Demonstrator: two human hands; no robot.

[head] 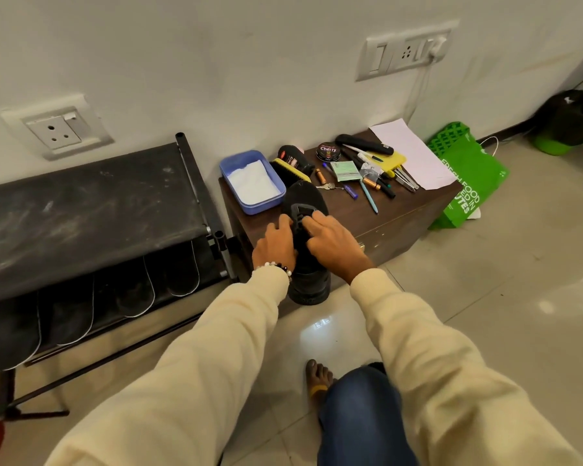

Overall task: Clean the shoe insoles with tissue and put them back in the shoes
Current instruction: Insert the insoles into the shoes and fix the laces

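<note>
**Both hands on a black shoe at the cabinet edge**

Black shoe (305,210) lying on the near edge of a low brown wooden cabinet (394,216), toe toward the wall, heel (308,287) overhanging the front and hanging above the tiled floor (485,297). Left hand (275,245) pressed against the shoe's left side, fingers curled over its upper near the lacing. Right hand (332,242) laid on the right side, fingers bent and reaching into the lace area; whether pinching a lace or only pressing, cannot tell. Beaded bracelet (275,266) on the left wrist, cream sleeves on both arms. No insole to be made out from here; inside of the shoe hidden under the hands.

Just left of the shoe's toe, a blue plastic tray (228,173) holding white tissue (253,183). Behind the toe, a shoe brush (288,171) with a yellow back and a dark polish bottle (295,158). Further right, a round Cherry polish tin (328,151), batteries, keys, pens, a yellow item and white paper (414,156) scattered on the cabinet top. Green shopping bag (468,183) leaning beside the cabinet's right end. To the left, a black shoe rack (81,203) against the wall, dark shoes with white-edged soles on its lower tier. Bare foot (317,378) and a blue-trousered knee at bottom centre.
</note>
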